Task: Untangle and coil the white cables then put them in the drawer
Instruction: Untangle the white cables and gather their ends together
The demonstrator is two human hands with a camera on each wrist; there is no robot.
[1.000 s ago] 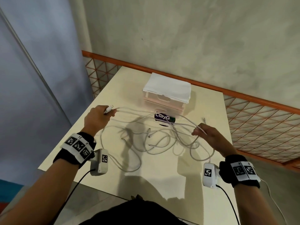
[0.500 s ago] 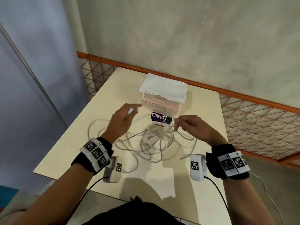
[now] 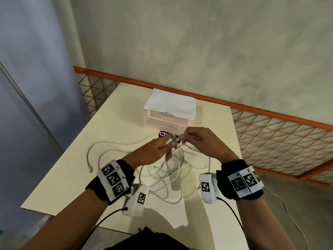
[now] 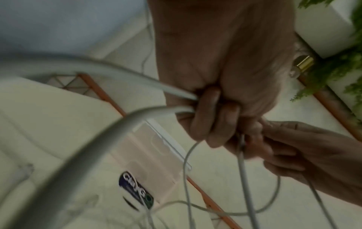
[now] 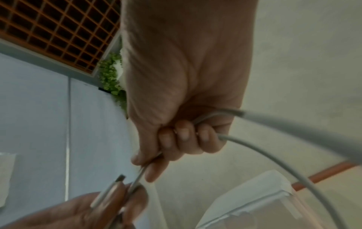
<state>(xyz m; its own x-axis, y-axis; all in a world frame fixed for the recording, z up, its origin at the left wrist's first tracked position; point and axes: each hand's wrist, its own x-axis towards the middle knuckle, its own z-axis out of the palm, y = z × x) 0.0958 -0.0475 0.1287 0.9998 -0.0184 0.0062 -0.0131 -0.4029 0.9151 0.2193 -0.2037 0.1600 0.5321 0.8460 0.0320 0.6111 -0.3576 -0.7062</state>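
Cables (image 3: 162, 175): white tangle on table (image 3: 59, 179), near side of drawer (image 3: 167, 121). Left hand (image 3: 153, 152): fingers curled round strands, plug end at fingertips. Right hand (image 3: 203, 141): thumb and forefinger pinch strand, touching left fingertips above tangle.

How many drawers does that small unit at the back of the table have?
2, stacked: the upper drawer sits directly under the folded white cloth, the lower drawer beneath it on the table. Both look closed; none seems hidden.
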